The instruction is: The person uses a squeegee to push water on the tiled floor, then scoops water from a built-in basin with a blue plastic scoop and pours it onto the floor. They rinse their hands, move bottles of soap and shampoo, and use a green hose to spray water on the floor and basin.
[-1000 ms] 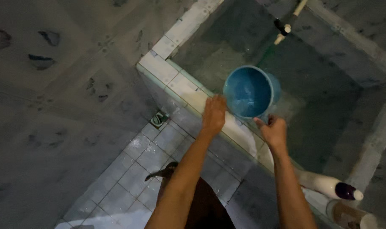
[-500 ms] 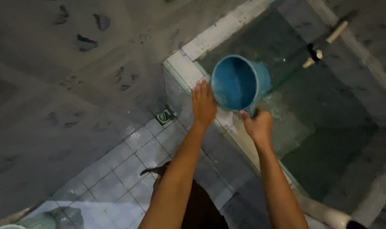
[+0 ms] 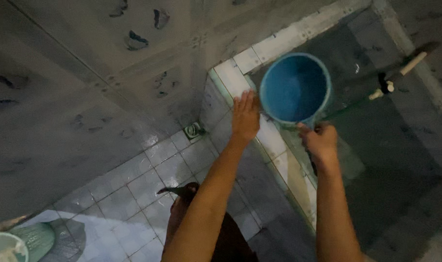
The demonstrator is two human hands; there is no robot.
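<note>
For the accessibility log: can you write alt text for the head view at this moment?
A person's right hand holds a round blue dipper by its handle over a tiled water tank, while the left hand rests flat on the tank's rim. A small floor drain sits in the wet tiled floor beside the tank.

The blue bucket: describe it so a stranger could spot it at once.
Find the tiled water tank in the corner. Above its near rim, the right hand holds up a round blue bucket, mouth facing the camera, with the left hand beside it. It is the only bright blue thing here.
</note>
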